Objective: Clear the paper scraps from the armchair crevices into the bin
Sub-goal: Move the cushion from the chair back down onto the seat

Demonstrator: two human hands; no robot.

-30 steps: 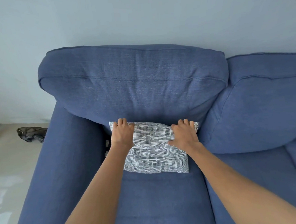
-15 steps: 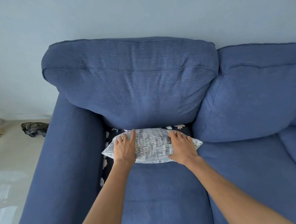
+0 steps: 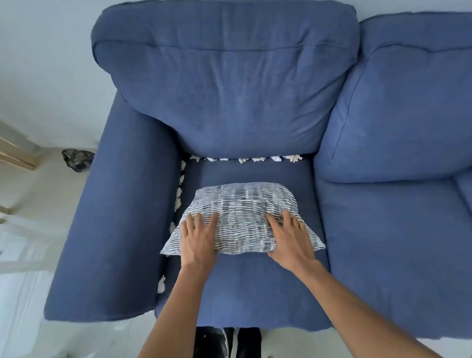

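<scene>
A blue armchair seat (image 3: 253,284) carries a small white cushion with dark dashes (image 3: 243,214). My left hand (image 3: 198,238) grips its near left edge and my right hand (image 3: 288,238) grips its near right edge. White paper scraps (image 3: 255,159) line the crevice under the back cushion (image 3: 227,76). More paper scraps (image 3: 178,195) sit in the crevice along the left armrest (image 3: 112,223), down to one near the seat's front (image 3: 161,285). No bin is clearly in view; something dark and shiny shows at the bottom edge (image 3: 213,351).
A second blue seat and back cushion (image 3: 409,116) adjoin on the right. A dark crumpled object (image 3: 77,159) lies on the pale floor by the armrest. Light wooden furniture legs (image 3: 1,156) stand at the far left. The wall is behind the chair.
Both hands have pulled the cushion away from the back cushion toward the seat's front. That uncovered the row of scraps in the rear crevice. The view has tilted down.
</scene>
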